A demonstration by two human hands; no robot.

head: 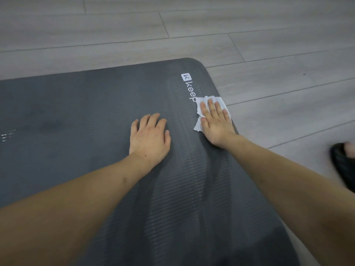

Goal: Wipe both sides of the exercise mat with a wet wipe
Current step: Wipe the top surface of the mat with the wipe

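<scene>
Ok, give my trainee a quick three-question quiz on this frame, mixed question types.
1. True or false: the white wet wipe lies under the right hand.
2. The left hand is: A) lifting a corner, B) resting flat on the dark grey ribbed foam exercise mat, C) holding a bottle.
3. Fill in: the wipe covers the end of the white ____ logo.

Key: 1 true; 2 B; 3 keep.

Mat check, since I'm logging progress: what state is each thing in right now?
mat: unrolled flat on the floor, logo side up
wipe: spread flat near the mat's right edge
right hand: fingers straight, pressing the wipe
left hand: resting on the mat
</scene>
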